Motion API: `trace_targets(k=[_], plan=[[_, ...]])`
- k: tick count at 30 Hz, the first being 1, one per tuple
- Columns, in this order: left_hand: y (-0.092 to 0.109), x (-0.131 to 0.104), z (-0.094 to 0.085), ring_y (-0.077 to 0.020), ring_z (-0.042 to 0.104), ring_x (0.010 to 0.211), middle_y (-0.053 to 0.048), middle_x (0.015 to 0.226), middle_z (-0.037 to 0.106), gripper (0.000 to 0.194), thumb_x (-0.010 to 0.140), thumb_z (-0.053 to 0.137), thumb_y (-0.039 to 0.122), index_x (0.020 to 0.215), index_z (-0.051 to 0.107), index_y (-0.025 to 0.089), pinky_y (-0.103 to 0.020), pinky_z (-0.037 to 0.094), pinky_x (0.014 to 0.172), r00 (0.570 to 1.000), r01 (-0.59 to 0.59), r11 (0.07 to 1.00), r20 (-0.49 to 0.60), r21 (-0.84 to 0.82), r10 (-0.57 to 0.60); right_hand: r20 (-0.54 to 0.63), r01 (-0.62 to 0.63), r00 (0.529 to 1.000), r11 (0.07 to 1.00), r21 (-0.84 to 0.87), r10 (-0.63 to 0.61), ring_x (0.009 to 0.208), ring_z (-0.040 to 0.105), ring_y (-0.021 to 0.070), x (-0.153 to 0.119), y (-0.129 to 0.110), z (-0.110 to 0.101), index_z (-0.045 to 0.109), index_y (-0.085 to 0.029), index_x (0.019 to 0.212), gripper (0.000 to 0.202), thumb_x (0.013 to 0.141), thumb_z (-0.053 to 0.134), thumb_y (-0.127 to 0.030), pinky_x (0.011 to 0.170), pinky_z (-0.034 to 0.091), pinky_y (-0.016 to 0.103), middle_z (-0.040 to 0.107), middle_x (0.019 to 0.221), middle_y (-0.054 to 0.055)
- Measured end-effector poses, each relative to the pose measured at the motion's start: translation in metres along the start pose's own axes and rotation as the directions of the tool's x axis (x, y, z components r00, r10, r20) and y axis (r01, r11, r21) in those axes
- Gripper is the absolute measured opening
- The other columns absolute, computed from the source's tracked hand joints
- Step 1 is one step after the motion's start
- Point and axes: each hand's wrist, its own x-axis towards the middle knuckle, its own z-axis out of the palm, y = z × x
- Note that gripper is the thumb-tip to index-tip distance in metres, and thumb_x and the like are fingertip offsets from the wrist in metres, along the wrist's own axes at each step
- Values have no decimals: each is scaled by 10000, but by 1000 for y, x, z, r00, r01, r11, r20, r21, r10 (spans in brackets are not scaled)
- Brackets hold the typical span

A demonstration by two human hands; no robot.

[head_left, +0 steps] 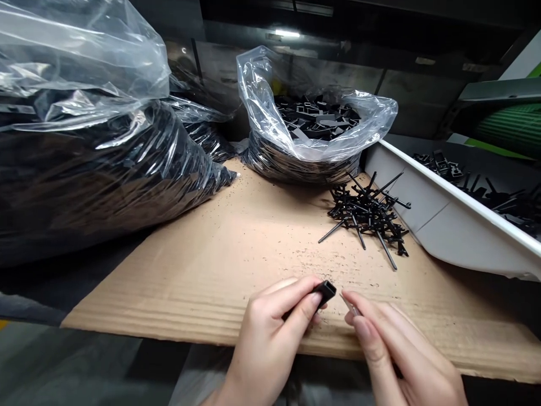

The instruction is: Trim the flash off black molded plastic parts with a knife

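My left hand [276, 327] is closed round a black plastic part [325, 292] with a square open end that faces up and to the right. Close beside it on the right, my right hand [391, 344] pinches a thin, pale blade-like tool [349, 305] between thumb and fingers. The tool's tip is near the open end of the black part, with a small gap between them. Both hands are over the front edge of a cardboard sheet [203, 270]. Small dark shavings lie scattered on the cardboard beyond the hands.
A pile of black branched parts [369, 211] lies at the right. Behind it stands an open clear bag [313, 149] of black pieces. Large filled bags [97, 152] occupy the left. A white tray [456, 208] with black parts borders the right side.
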Motion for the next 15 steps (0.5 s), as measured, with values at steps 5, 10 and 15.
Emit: trace_targets(k=[5,10,15], plan=[[-2,-1,0,-96,575,637,44,690,625,247,798,524,77,875,671,259,-138,446,603,983,-185,976,10,118,185,5,190,982,982,-17,-190,625,559,154,7,3,8,603,-102,957,197,767,556,-116,546,448,254,601,694,60],[-1,-1,-1,-104,579,639,38,691,632,219,806,521,84,835,671,242,-141,451,602,982,-187,972,27,141,185,45,172,984,985,-23,-171,608,559,144,9,1,5,603,-105,962,193,784,531,-127,541,445,250,603,698,53],[-1,-5,-2,-121,594,667,30,716,645,202,796,545,100,831,682,245,-156,461,613,992,-128,984,29,124,125,94,116,990,988,-101,-107,648,603,147,12,12,3,611,-149,910,156,822,485,-178,582,472,242,639,733,43]])
